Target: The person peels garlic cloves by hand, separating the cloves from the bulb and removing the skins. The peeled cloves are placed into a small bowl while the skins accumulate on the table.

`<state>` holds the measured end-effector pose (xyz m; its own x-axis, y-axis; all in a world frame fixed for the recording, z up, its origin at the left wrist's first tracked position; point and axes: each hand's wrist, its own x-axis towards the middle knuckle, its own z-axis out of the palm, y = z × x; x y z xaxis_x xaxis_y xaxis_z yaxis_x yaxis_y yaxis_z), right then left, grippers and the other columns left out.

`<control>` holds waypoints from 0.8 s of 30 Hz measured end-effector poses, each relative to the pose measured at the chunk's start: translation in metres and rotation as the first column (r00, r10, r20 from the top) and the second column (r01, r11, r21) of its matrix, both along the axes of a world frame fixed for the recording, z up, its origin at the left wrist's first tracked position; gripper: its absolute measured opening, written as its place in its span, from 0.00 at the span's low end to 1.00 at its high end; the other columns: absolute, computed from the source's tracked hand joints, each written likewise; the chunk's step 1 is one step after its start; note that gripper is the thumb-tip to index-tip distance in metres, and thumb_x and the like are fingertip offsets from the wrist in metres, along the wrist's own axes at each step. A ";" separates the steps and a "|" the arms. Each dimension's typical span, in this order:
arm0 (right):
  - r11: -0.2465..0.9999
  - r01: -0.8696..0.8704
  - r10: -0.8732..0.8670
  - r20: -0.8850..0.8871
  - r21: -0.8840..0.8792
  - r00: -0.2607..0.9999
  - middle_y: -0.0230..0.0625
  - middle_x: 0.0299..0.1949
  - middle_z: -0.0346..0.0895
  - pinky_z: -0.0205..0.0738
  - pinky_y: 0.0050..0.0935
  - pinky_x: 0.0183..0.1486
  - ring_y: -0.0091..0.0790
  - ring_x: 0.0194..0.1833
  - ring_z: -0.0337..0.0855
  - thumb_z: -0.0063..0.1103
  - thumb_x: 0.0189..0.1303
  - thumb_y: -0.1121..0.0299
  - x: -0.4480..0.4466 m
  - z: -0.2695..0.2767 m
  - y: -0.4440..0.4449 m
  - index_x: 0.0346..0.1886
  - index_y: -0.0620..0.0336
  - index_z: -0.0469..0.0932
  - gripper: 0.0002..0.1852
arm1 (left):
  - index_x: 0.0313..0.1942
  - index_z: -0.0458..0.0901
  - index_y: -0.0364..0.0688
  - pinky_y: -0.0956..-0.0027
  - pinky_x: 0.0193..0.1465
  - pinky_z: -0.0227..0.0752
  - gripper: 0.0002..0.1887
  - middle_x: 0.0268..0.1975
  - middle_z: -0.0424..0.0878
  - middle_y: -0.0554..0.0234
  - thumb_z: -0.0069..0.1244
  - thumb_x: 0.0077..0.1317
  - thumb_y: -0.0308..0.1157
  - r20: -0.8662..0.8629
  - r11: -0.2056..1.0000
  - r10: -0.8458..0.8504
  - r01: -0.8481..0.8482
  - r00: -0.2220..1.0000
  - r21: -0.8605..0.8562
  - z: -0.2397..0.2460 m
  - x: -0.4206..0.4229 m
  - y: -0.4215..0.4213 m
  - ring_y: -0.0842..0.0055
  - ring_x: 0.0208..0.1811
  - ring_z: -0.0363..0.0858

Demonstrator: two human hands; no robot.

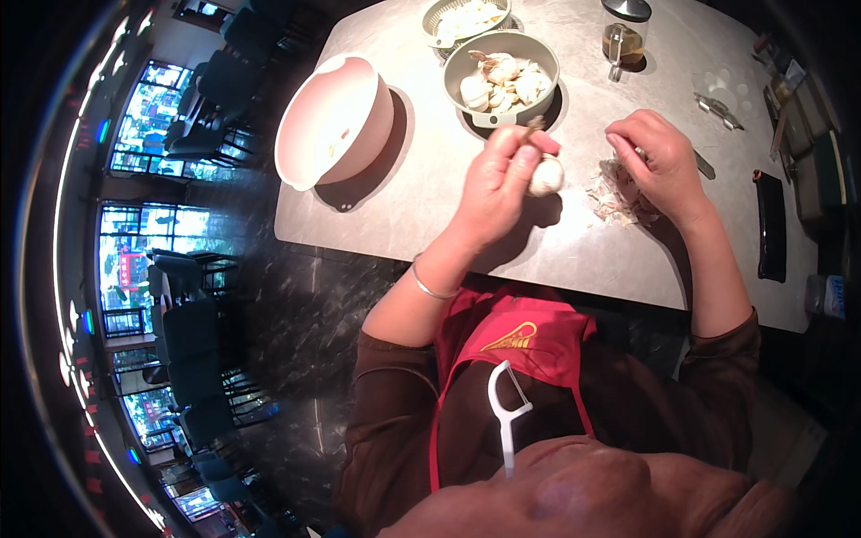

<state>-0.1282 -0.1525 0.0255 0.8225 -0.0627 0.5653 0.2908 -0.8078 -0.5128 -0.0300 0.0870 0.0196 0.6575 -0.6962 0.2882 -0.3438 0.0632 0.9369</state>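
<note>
My left hand (501,178) holds a garlic bulb (546,177) by its neck over the table (417,222), the dry stem sticking up between the fingers. Apart from it, my right hand (656,158) hovers over a heap of garlic skins (615,202); its fingers are curled, and whether they pinch anything cannot be seen. Beyond my left hand stands a grey-green bowl (494,121) with garlic bulbs (501,84) in it. A basket (430,33) behind it holds pale garlic pieces (469,18). The pink bowl (377,114) at the left has a few scraps inside.
A lidded glass jug (624,40) with brown liquid stands at the far side. Right of the skins lie a knife-like blade (704,165), a metal tool (718,111) and a long black case (771,225). A plastic container (824,296) is near the right edge; chairs (192,336) stand left.
</note>
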 end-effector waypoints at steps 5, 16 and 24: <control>0.950 -0.140 0.150 -0.016 0.281 0.988 0.35 0.33 0.78 0.73 0.28 0.38 0.31 0.33 0.79 0.67 0.64 0.73 -0.005 0.005 0.014 0.42 0.64 0.83 0.07 | 0.45 0.79 0.39 0.76 0.57 0.71 0.13 0.45 0.82 0.69 0.44 0.81 0.39 -0.275 0.992 -0.124 0.124 0.953 -0.019 -0.007 -0.001 -0.049 0.84 0.50 0.78; 0.882 -0.136 0.211 -0.121 0.451 0.970 0.31 0.33 0.76 0.70 0.26 0.38 0.25 0.35 0.76 0.71 0.61 0.74 -0.002 0.001 0.014 0.38 0.64 0.82 0.06 | 0.60 0.74 0.36 0.72 0.55 0.77 0.27 0.48 0.82 0.62 0.48 0.78 0.52 -0.463 0.965 -0.250 0.178 0.850 -0.194 -0.023 0.001 -0.073 0.79 0.50 0.81; 0.908 -0.034 0.017 0.045 0.418 0.999 0.35 0.36 0.77 0.72 0.25 0.38 0.29 0.35 0.79 0.70 0.64 0.73 -0.002 0.005 0.020 0.41 0.62 0.82 0.06 | 0.66 0.65 0.42 0.75 0.43 0.78 0.31 0.49 0.79 0.63 0.51 0.76 0.54 -0.558 0.900 -0.435 0.343 0.706 -0.267 -0.019 -0.001 -0.065 0.81 0.44 0.79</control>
<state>-0.1305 -0.1321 0.0309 0.8045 -0.2802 0.5237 0.3352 -0.5137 -0.7898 -0.0307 0.0216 0.0003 0.4038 -0.9137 0.0452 0.3589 0.2037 0.9109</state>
